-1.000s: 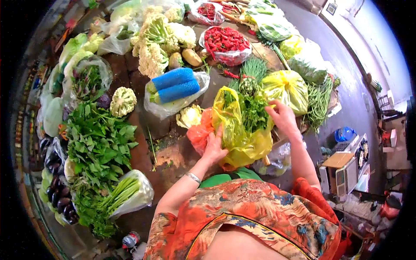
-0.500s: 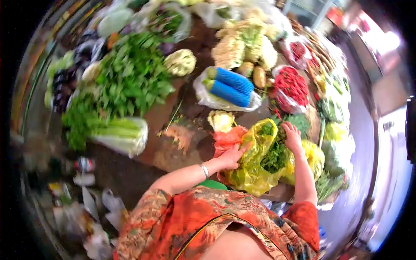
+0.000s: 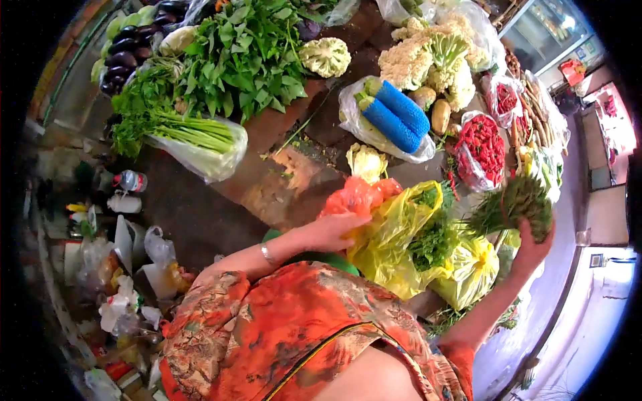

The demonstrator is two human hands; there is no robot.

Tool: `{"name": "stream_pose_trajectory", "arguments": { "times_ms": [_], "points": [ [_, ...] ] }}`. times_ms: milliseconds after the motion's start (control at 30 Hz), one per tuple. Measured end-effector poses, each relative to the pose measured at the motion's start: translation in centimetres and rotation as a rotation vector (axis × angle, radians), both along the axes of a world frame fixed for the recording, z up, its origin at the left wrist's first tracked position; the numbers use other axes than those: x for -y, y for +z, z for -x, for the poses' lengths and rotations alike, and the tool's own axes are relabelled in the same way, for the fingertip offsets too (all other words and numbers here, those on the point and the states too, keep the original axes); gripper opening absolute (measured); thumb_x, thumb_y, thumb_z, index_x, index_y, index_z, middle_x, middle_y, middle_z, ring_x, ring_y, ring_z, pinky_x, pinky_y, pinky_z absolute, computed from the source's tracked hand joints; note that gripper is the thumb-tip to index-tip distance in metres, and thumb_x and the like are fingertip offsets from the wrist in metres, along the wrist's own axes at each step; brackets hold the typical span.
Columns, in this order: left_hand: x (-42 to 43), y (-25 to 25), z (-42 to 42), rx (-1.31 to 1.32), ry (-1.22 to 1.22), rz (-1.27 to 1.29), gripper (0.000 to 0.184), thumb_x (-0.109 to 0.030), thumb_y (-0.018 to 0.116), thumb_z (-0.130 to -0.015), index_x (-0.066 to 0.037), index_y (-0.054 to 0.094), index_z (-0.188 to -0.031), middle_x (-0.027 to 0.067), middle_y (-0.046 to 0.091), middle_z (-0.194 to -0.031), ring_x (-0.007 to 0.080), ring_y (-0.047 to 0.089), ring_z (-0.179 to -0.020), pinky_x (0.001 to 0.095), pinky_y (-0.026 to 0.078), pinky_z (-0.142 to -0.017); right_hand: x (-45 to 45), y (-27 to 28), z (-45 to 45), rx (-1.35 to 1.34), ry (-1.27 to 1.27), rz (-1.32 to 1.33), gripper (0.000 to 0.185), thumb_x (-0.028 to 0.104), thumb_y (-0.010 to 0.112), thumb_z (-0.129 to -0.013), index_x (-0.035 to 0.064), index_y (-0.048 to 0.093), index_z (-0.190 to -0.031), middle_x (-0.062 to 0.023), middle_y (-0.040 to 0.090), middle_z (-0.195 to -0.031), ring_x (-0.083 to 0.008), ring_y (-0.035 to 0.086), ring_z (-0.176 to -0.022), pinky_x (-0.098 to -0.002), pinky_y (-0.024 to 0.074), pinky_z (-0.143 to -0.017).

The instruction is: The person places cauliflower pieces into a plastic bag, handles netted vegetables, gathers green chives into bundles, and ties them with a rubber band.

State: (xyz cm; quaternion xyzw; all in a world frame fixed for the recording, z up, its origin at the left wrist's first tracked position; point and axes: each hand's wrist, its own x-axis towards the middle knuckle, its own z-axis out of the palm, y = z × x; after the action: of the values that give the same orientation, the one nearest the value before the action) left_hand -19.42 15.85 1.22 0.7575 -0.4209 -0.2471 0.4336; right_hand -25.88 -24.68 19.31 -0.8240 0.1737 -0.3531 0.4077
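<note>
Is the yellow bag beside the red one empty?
Not empty: the yellow bag has leafy greens showing in its open mouth.

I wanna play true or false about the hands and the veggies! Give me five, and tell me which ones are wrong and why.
1. The right hand is holding a bunch of greens. True.
2. The left hand is holding a potato. False: it is at the red bag and the open yellow bag.
3. The two long vegetables in nets have blue nets. True.
4. The open yellow bag has nothing in it. False: leafy greens show at its opening.
5. The red chillies are in a plastic bag. True.
</note>
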Motion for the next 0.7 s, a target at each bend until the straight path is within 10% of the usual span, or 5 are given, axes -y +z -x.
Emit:
{"name": "stream_pose_trajectory", "arguments": {
  "times_ms": [200, 467, 700],
  "points": [
    [-2.7, -0.2, 1.3, 0.064, 0.032, -0.123, 0.067, -0.014, 0.061, -0.086, -0.013, 0.038, -0.149, 0.024, 0.049, -0.137, 0.0417, 0.051, -0.124, 0.0451, 0.041, -0.105, -17.7, 5.1, -7.1, -0.02, 0.505, -0.065, 0.084, 0.009, 0.086, -0.07, 0.0088, 0.046, -0.144, -0.0104, 0.055, -0.136, -0.022, 0.06, -0.114, -0.0353, 0.0511, -0.096],
    [-10.1, 3.1, 2.5, -0.024, 0.18, -0.218, 0.052, -0.014, 0.064, -0.089, -0.006, 0.05, -0.139, 0.0212, 0.057, -0.131, 0.0372, 0.059, -0.117, 0.044, 0.048, -0.099, -24.9, -16.4, -7.9, -0.571, 0.891, 0.397, 0.083, 0.043, 0.074, -0.082, 0.0172, 0.036, -0.151, -0.0175, 0.043, -0.147, -0.0368, 0.042, -0.134, -0.057, 0.0295, -0.108],
    [-12.3, 6.4, -2.3, 0.376, 0.425, -0.259, 0.046, -0.012, 0.068, -0.086, -0.006, 0.059, -0.131, 0.0159, 0.061, -0.126, 0.0319, 0.059, -0.114, 0.0416, 0.046, -0.1, -26.0, -18.9, -4.6, -0.64, 0.798, 0.258, 0.071, 0.019, 0.071, -0.085, 0.0143, 0.039, -0.148, -0.019, 0.041, -0.148, -0.0391, 0.041, -0.134, -0.0522, 0.0336, -0.108]
  ]
}}
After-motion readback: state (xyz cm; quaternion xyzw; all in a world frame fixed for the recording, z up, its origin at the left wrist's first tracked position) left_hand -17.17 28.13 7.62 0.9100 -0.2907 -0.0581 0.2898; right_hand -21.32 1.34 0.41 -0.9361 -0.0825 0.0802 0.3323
